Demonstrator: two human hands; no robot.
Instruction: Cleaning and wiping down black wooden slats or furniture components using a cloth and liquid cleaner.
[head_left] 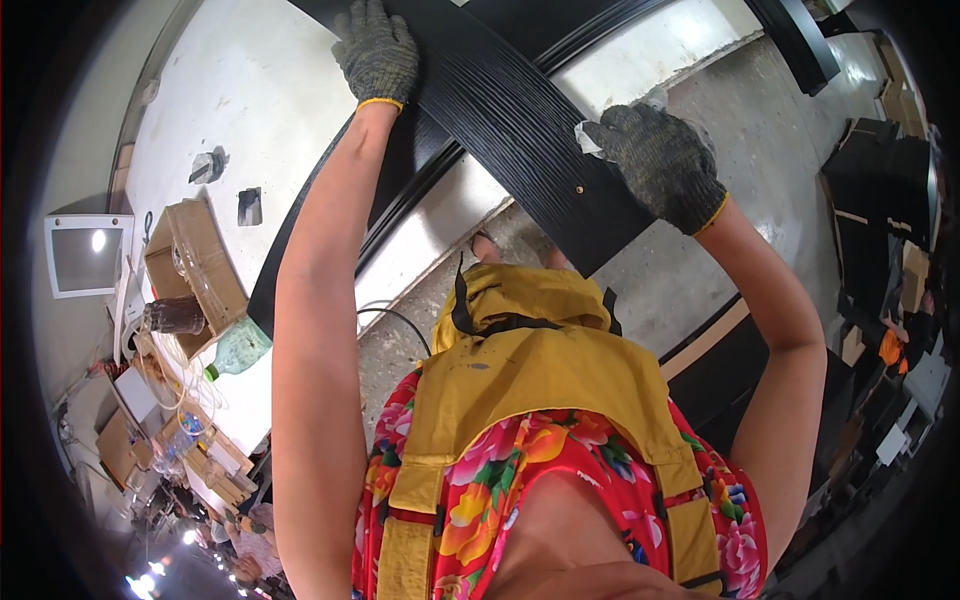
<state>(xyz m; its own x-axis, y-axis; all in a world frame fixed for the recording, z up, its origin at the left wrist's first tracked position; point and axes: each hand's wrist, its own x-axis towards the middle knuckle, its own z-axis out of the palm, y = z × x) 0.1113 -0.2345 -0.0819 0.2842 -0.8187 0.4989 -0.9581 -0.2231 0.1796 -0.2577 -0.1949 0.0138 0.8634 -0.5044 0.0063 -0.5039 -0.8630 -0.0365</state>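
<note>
A long black board [520, 130] with a ridged, wood-grain face slants from the far left toward me, a small brass-coloured dot near its near end. My left hand [378, 55], in a grey knitted glove with a yellow cuff, lies on the board's far left part, fingers stretched out. In a matching glove, my right hand [655, 165] is at the board's right edge near that end, fingers curled over a crumpled white rag [592, 142]. Only the rag's edges show around the glove; whether it is cloth or thin plastic is unclear.
Other black boards [400, 170] cross beneath on a white worktable [290, 130]. To the left are a cardboard box [205, 265], a green-capped plastic bottle [240, 348] and a white-framed panel [90, 255]. Dark stacked panels [870, 190] stand at the right.
</note>
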